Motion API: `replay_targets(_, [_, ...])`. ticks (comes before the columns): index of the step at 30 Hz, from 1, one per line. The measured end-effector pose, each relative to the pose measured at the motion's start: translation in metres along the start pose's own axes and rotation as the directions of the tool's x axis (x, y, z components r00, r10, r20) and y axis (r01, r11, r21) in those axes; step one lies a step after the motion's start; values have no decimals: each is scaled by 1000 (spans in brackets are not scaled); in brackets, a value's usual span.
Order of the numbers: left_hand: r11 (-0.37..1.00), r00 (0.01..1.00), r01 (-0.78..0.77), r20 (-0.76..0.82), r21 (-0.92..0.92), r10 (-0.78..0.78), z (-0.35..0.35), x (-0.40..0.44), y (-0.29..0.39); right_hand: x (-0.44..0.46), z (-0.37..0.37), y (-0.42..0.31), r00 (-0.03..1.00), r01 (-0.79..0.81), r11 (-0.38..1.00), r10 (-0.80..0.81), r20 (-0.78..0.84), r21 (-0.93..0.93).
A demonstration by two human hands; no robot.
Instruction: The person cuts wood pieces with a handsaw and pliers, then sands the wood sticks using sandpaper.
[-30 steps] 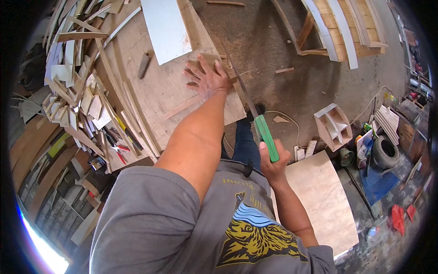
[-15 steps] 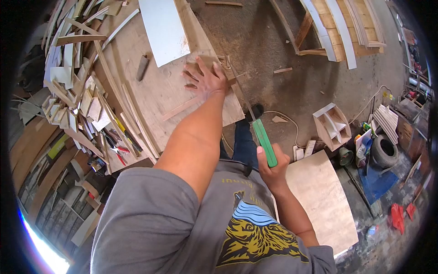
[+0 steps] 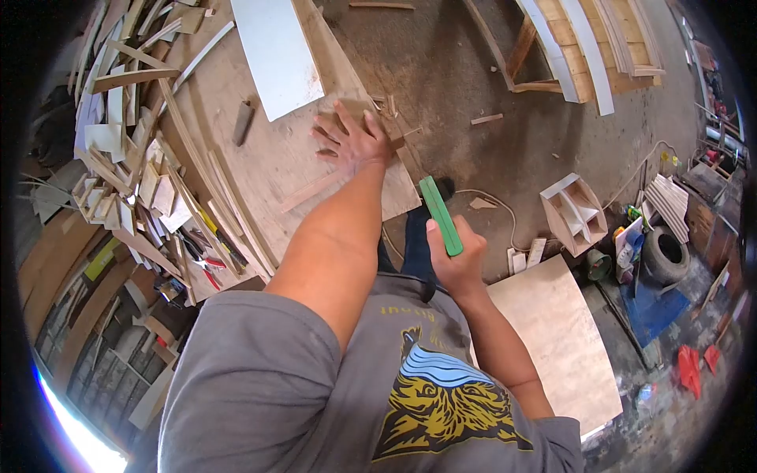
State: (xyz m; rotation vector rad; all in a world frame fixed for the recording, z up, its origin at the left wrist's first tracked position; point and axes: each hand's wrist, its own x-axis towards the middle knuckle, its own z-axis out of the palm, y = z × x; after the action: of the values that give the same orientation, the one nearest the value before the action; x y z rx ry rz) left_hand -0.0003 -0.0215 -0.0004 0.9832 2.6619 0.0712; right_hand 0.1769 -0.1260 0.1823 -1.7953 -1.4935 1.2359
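Cluttered workshop, with dusty brown floor [image 3: 512, 158] beyond a plywood desk [image 3: 252, 188]. Far left, a heap of offcuts [image 3: 130, 79], and below it red-handled pliers [image 3: 211, 277] among thin lengths of wood.

Further right, on the desk, a small dark object [image 3: 244, 123], hard to identify, then a white panel [image 3: 280, 63] near the far edge. Just below that panel, left hand [image 3: 352, 146] palm down, fingers spread wide, pressing on a slim wooden strip [image 3: 310, 191]. Strip apparently in one run: one stretch flat on the desk to the lower left of the hand, middle hidden beneath it, far end showing again just to the right and jutting past the desk edge. Seemingly whole, then, with the overhanging end not yet off; any started cut too small to tell. Slivers of wood [image 3: 392, 106] close by at the edge.

Right again, right hand [image 3: 459, 254] closed firmly around a green handle [image 3: 439, 211], near the desk corner but apart from the strip. Probably a saw, judging by the grip; blade not discernible.

Farthest right, a pale board [image 3: 552, 339], a divided wooden box [image 3: 574, 213] and a tyre [image 3: 665, 256].
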Motion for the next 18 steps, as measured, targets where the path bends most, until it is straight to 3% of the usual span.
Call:
replay_targets(5, [1000, 1000, -3, 10, 16, 3, -1, 0, 0, -32, -22, -7, 993, 117, 993, -116, -35, 14])
replay_targets(8, [1000, 1000, -3, 14, 2, 3, 0, 0, -2, -6, -4, 5, 997, 70, 996, -71, -17, -59])
replay_targets(11, [1000, 1000, -10, -5, 7, 10, 3, 0, -4, -4, -6, -1, 1000, 7, 1000, -7, -5, -13])
replay_targets(18, [1000, 1000, -10, -4, 25, 10, 6, 1, -3, -4, 3, 5, 995, 98, 995, -97, 8, -24])
